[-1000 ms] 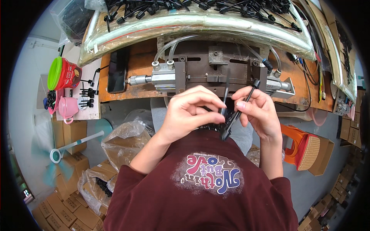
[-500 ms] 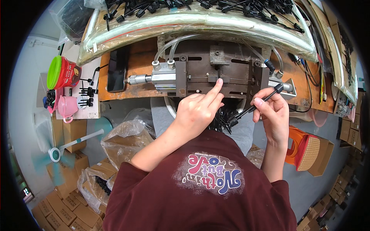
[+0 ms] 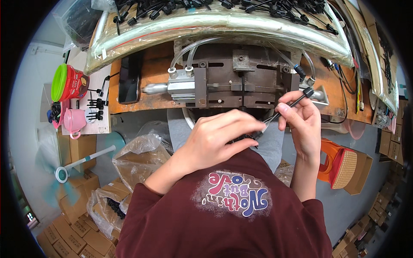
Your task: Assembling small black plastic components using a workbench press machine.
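Note:
My right hand (image 3: 303,124) is closed on a thin black rod (image 3: 295,102) with a knob at its upper end, holding it aslant over my lap. Close to the rod's lower end is my left hand (image 3: 217,135). Its fingers are stretched out and the thumb stands apart; whether the fingertips touch the rod is unclear. Beyond the hands sits a dark metal clamping fixture (image 3: 223,60) with a silver air cylinder (image 3: 181,89) on its left side. Another black rod (image 3: 243,93) lies in the middle of the fixture, untouched by either hand. More black parts on my lap are mostly hidden behind my left hand.
A plastic-covered tray edge (image 3: 215,24) with many black rods borders the back. On the left are a phone (image 3: 130,79), a red and green tub (image 3: 71,82), a pink cup (image 3: 75,121) and a fan (image 3: 61,174). An orange stool (image 3: 340,165) stands at right.
My left hand has drawn back from the middle of the fixture toward my lap and the held rod, and its fingers have spread. The right hand has barely moved.

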`<state>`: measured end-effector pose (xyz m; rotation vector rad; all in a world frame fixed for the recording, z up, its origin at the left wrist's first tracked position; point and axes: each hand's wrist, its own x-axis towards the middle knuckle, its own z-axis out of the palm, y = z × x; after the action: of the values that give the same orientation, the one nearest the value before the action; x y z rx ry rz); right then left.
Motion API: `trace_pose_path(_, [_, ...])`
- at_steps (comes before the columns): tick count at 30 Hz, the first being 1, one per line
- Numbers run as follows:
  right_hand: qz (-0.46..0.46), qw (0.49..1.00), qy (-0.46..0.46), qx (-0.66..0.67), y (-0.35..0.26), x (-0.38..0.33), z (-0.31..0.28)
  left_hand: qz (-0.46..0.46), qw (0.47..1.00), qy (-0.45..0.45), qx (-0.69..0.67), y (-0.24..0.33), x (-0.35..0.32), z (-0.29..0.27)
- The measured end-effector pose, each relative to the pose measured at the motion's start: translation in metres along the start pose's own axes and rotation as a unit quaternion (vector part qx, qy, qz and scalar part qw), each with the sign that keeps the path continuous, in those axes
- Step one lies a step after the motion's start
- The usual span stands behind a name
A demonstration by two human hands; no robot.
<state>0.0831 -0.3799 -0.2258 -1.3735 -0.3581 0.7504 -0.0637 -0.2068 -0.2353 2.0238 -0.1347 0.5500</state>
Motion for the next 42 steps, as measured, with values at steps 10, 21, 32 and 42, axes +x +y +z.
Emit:
trace_pose_path(10, [-0.028, 0.998, 0.03, 0.05, -0.001, 0.003, -0.007, 0.044, 0.979, 0.052, 0.191, -0.005, -0.009, -0.001])
trace_pose_path(21, [-0.02, 0.997, 0.013, 0.075, -0.001, -0.003, -0.008, 0.008, 0.939, 0.022, 0.343, -0.033, -0.003, 0.028])
trace_pose_path(32, [0.022, 0.992, -0.047, 0.112, 0.001, -0.002, 0.002, -0.036, 0.997, 0.016, -0.069, 0.001, 0.001, 0.006])
trace_pose_path(42, [-0.19, 0.977, 0.095, -0.021, -0.005, 0.007, 0.004, 0.011, 0.966, 0.088, 0.244, -0.024, -0.009, 0.018])
